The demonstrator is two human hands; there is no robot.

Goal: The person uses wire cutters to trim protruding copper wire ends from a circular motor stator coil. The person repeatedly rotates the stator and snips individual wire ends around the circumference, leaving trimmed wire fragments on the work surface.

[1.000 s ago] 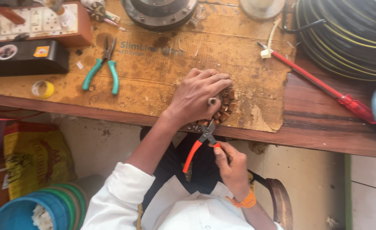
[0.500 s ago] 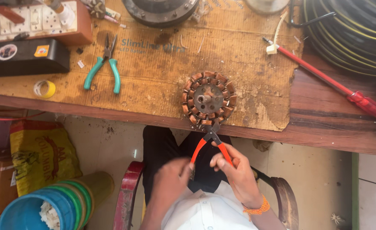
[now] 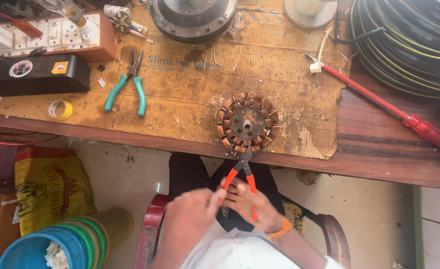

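— Pliers (image 3: 242,172) with orange handles, nose against the near rim of that copper-wound motor core (image 3: 248,122). See where the core sits? Right at the near edge of the cardboard sheet (image 3: 190,94), close to the front edge of the wooden bench (image 3: 379,149).

— Who's holding them?

— The right hand (image 3: 252,204) is wrapped around the handles, clenched. The left hand (image 3: 192,219) is just beside it, fingers touching the left handle; I can't tell if it's truly gripping or only steadying.

— So nothing pins the core down?

— Nothing I can see. That's my worry: one hard tug toward the lap and the core could slide off the front edge, I'd guess. Or the nose slips off the winding and the handles jerk back into the hands.

— And the copper?

— Thin wire, likely easy to nick or snap if squeezed too hard. The green-handled pliers (image 3: 126,87) and the red screwdriver (image 3: 379,102) lie well apart, out of harm's way.
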